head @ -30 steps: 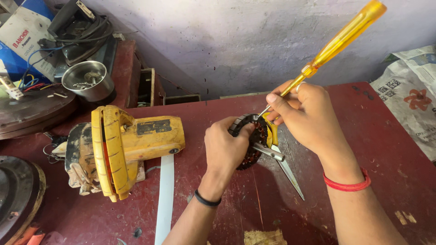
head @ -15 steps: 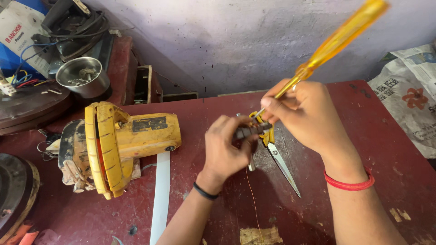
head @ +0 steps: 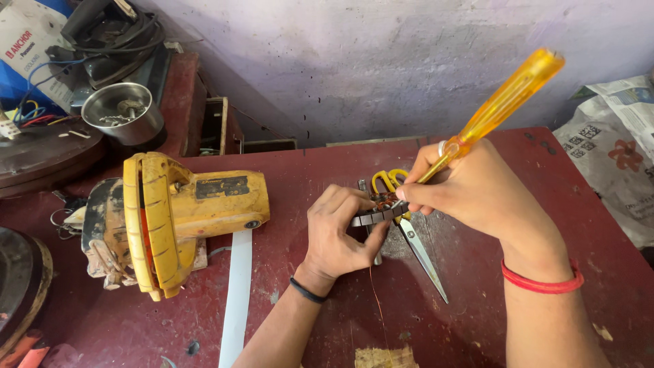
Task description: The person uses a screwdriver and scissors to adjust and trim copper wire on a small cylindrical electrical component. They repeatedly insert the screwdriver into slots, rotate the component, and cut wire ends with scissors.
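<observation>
- A small metal motor core (head: 373,217) with copper windings sits at frame centre, just above the red counter (head: 477,327); likely stiff and heavy for its size, with fragile wire, so best held by its rim.
- The left hand (head: 340,235) grips it.
- The right hand (head: 470,194) is closed around a yellow screwdriver (head: 501,105).
- Scissors (head: 409,232) lie beneath.
- White-and-blue carton (head: 27,41), upper left.
- Printed newspaper (head: 616,143), right edge.

On the dark red counter (head: 518,170), the left hand (head: 340,232) grips a small dark metal part with copper windings (head: 376,212), held on edge. The right hand (head: 470,191) holds a screwdriver with a clear yellow handle (head: 504,102), its tip at the part. Yellow-handled scissors (head: 409,232) lie just beneath both hands. A yellow power tool (head: 184,211) rests to the left, beside a white strip (head: 237,300).
</observation>
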